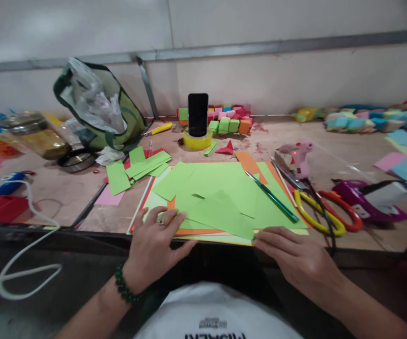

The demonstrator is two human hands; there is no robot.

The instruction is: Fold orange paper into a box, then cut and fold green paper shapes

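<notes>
A stack of light green paper sheets (220,197) lies on orange and yellow sheets at the table's near edge. My left hand (155,245) lies flat on the stack's near left corner, fingers spread, a ring on one finger and a green bead bracelet on the wrist. My right hand (291,256) rests at the near right corner with the fingertips touching the paper's edge, fingers stretched and close together. A green-handled cutter (272,197) lies diagonally on the sheets' right side.
Scissors with yellow and orange handles (325,214) and a pink glue gun (300,157) lie to the right. A black phone (198,114) stands in a yellow tape roll. Folded colored paper blocks (229,120), cut green strips (139,167), a green bag (100,108) and a jar (35,134) sit behind.
</notes>
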